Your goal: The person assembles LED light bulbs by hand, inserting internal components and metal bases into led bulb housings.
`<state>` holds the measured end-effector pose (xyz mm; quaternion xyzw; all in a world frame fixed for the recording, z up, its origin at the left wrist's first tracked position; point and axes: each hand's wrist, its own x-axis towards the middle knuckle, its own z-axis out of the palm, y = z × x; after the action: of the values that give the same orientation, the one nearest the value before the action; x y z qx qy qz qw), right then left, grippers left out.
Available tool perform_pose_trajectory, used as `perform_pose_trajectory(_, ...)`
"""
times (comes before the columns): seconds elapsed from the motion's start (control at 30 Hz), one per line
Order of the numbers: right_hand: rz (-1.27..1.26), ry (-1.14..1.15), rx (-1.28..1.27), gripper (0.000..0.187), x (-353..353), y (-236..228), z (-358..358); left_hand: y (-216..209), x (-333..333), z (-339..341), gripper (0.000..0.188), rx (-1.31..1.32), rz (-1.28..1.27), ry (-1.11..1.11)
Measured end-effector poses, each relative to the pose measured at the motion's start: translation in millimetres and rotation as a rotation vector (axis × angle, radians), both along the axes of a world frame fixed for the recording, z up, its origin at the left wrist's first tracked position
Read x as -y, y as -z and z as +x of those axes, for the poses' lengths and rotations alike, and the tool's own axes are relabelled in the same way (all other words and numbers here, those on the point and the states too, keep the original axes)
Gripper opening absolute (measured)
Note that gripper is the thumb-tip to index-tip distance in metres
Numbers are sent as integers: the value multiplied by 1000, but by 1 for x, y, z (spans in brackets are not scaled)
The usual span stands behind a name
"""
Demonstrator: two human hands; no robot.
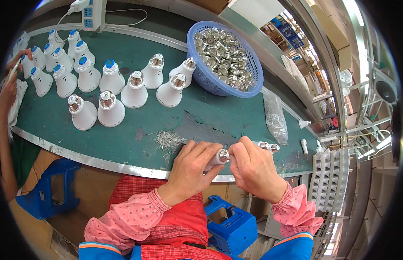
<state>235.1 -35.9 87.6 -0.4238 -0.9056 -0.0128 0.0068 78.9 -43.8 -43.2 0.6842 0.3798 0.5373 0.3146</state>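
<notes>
My left hand (190, 167) is wrapped round a white light bulb (216, 160) lying on its side near the table's front edge, its silver screw cap pointing right. Closed beside that cap, my right hand (253, 169) presses its fingers against the cap's end; what they pinch is hidden. Just beyond the right hand, more silver screw caps (266, 146) on white bulbs stick out, partly covered by it. A small heap of thin metal pins (168, 141) lies left of the hands. Several white bulbs with silver caps (134, 90) stand farther back.
A blue-purple basket (197, 78) full of loose screw caps (223, 54) stands at the back. Bulbs with blue tops (88, 74) stand at the left, near another person's hand (10, 82). A clear plastic bag (275, 117) lies right; a blue stool (234, 229) is below the table.
</notes>
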Motion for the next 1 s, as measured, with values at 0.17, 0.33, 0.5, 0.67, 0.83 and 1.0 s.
perform_pose_trajectory(0.17, 110, -11, -55, 18, 6, 11, 5, -1, -1, 0, 50, -8, -6, 7)
perform_pose_trajectory(0.33, -259, 278, -585, 10, 7, 21, 18, 1, -2, 2, 49, 6, 29, -8)
perform_pose_trajectory(0.5, -786, 650, -1081, 17, 3, 18, 17, -1, 0, 1, 48, -17, 13, 0)
perform_pose_trajectory(0.67, -864, 653, -1182, 19, 0, 23, 18, 0, 0, 1, 48, -18, 15, -1)
perform_pose_trajectory(0.83, -881, 677, -1190, 19, 0, 23, 16, -2, 0, 1, 46, -21, 20, -4)
perform_pose_trajectory(1.0, -932, 678, -1223, 20, -2, 27, 18, -2, -1, 1, 45, -29, 10, 2)
